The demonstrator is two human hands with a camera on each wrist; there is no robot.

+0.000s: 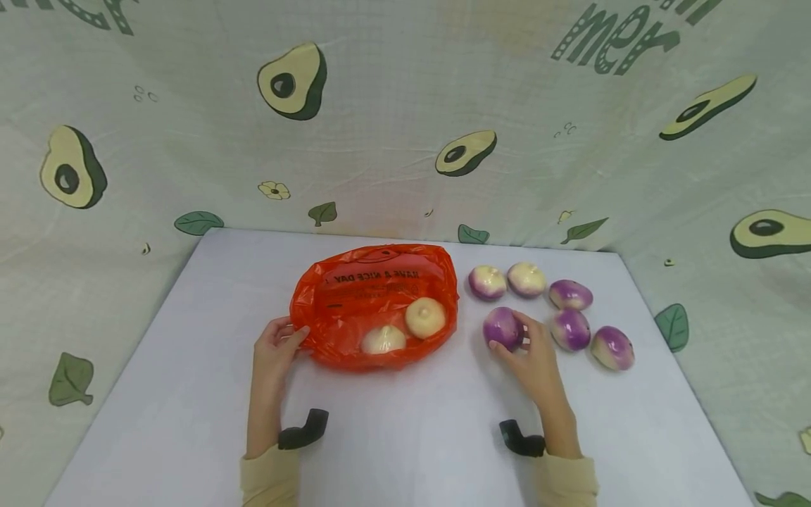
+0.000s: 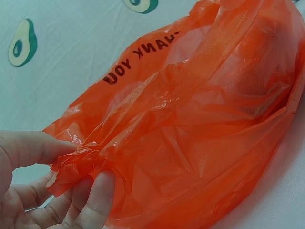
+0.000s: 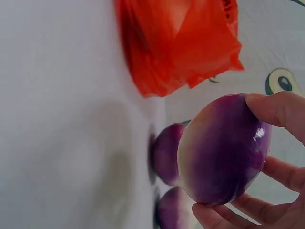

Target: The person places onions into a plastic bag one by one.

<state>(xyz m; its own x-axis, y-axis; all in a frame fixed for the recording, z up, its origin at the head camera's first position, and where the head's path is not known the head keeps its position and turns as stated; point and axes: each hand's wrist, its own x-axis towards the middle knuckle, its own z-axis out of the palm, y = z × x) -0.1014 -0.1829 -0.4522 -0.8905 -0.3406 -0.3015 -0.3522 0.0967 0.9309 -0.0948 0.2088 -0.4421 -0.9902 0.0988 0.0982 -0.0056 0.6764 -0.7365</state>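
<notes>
An orange-red plastic bag lies on the table with its mouth spread wide, and two pale turnips show inside it. My left hand pinches the bag's left rim; in the left wrist view, thumb and fingers gather the thin plastic. A purple-and-white turnip is gripped by my right hand, thumb on one side and fingers on the other. The right wrist view shows it held above the table surface, to the right of the bag.
Several more purple-and-white turnips lie on the white table at the right, close to my right hand. Behind the table hangs a pale cloth printed with avocados. Black wrist mounts sit at both wrists.
</notes>
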